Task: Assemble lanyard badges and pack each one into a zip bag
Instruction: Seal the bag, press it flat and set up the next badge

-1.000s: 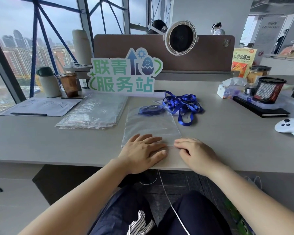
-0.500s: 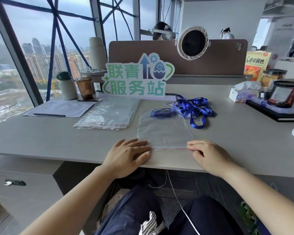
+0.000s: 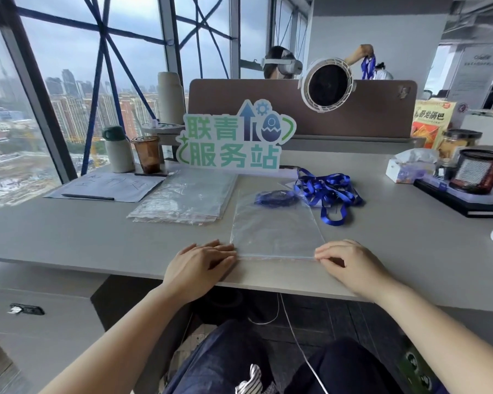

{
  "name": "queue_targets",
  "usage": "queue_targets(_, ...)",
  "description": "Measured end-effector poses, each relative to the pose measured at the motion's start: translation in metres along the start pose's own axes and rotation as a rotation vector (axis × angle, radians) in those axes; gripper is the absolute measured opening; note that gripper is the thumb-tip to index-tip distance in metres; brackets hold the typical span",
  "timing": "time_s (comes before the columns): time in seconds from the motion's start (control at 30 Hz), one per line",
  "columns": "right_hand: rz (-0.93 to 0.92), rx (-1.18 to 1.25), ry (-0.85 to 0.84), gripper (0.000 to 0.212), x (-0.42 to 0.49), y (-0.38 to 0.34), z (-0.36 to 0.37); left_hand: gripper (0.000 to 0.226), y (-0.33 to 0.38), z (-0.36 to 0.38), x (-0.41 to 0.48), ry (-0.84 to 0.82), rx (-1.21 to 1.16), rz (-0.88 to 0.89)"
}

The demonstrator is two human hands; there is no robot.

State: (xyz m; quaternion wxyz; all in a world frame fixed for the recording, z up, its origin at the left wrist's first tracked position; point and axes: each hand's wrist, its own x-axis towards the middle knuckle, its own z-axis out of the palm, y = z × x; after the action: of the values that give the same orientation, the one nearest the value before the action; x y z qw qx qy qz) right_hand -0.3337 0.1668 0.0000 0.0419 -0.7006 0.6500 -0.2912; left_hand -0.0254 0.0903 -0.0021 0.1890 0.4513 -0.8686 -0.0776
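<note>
A clear rectangular plastic zip bag lies flat on the grey desk, close to its near edge and roughly midway along it, with the long axis running from the near edge toward the far edge. The zip strip is the short side nearest the person, and both hands sit at its two ends. The left hand lies palm down, fingers together and flattened, fingertips touching the bag's near left corner. The right hand is at the near right corner, fingers curled and drawn in toward the thumb; whether they actually pinch the strip cannot be told from here. A coiled blue lanyard with its badge sits inside the bag at the far end, well away from both hands. The seal therefore runs crosswise between the hands, parallel to the near edge, and each hand is equally close to its own end. Judging from this, the bag looks packed and any closing stroke would travel along that near short side. A loose heap of blue lanyards lies just beyond the bag's far right corner, and a stack of empty clear bags lies to its left.
</note>
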Motion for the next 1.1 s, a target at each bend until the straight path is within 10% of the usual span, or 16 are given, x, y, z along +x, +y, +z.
queue_targets(0.57,-0.008,-0.067,0.046,0.011,0.003,0.004,0.001,0.015,-0.015,-0.007,-0.002,0.068,-0.224,-0.138)
queue_targets(0.77,0.034,0.129,0.033,0.015,0.008,0.005,0.002,0.053,0.002,-0.009,0.005,0.018,-0.156,-0.136)
queue_targets(0.97,0.103,0.326,-0.095,0.014,0.016,0.002,0.001,0.001,-0.006,-0.006,0.023,0.09,-0.316,-0.103)
queue_targets(1.1,0.111,0.28,-0.134,0.007,0.023,0.002,0.0,0.016,-0.01,-0.005,0.035,0.146,-0.4,-0.106)
